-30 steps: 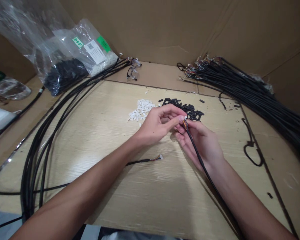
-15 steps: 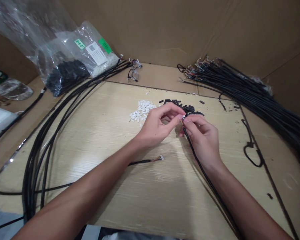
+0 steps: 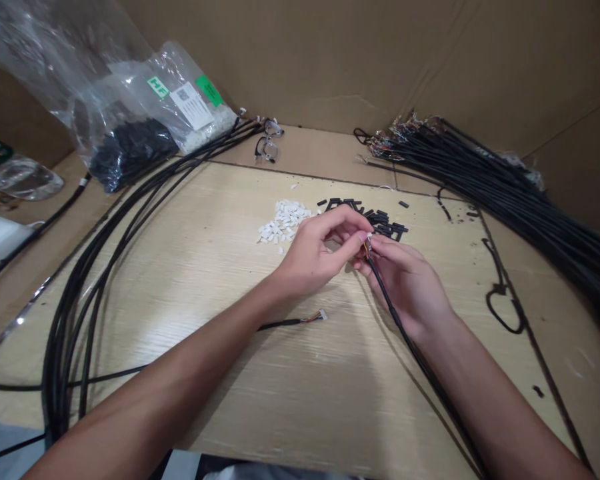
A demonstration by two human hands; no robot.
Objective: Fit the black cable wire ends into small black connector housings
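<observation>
My left hand [image 3: 320, 250] pinches a small white connector [image 3: 369, 235] between thumb and forefinger. Thin coloured wires [image 3: 367, 249] run from it into a black cable [image 3: 397, 320]. My right hand [image 3: 413, 283] is closed around these wires at the cable's end, its fingertips close to the connector and partly hidden. The cable trails down along my right forearm. Below my hands, another cable end with a white connector [image 3: 323, 315] lies on the board. Behind my hands are a pile of white connector housings [image 3: 283, 221] and a pile of short black tube pieces [image 3: 380, 219].
A bundle of black cables [image 3: 510, 193] with bare wire ends lies at the right. More black cables [image 3: 80, 280] curve along the left. Plastic bags [image 3: 135, 143] of parts and a pair of glasses [image 3: 267, 147] sit at the back. A cable tie loop [image 3: 505, 313] lies right.
My right hand has turned slightly and its fingers have shifted on the wires, showing more of the palm side. My left hand stays almost where it was, still pinching the connector.
</observation>
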